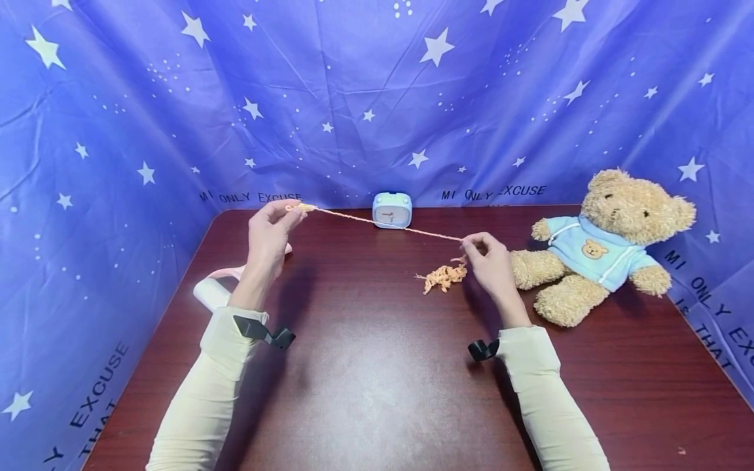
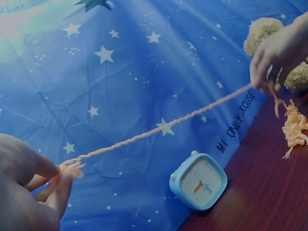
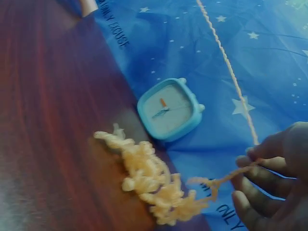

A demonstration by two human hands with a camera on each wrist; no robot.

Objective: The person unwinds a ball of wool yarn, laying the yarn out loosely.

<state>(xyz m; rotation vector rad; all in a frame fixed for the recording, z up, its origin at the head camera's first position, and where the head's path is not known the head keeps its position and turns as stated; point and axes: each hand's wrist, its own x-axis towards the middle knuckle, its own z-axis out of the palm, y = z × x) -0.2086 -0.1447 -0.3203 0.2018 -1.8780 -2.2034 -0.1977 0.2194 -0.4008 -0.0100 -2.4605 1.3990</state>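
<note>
A peach-coloured twisted yarn (image 1: 377, 223) runs taut between the two hands above the table. My left hand (image 1: 269, 235) pinches one end, where a small looped bunch of the yarn (image 2: 72, 168) shows at the fingertips. My right hand (image 1: 489, 261) pinches the other end between thumb and forefinger, lower than the left. From the right fingertips a short tail of yarn (image 3: 224, 181) hangs down toward a crinkled heap of the same yarn (image 1: 444, 277) on the table. The other right fingers are loosely bent.
A light blue alarm clock (image 1: 391, 210) stands at the table's back edge, behind the yarn. At the right sits a teddy bear (image 1: 601, 252) in a blue top. A white cylindrical object (image 1: 211, 296) with a pink band lies beside the left forearm. A starry blue curtain surrounds the table (image 1: 377, 392).
</note>
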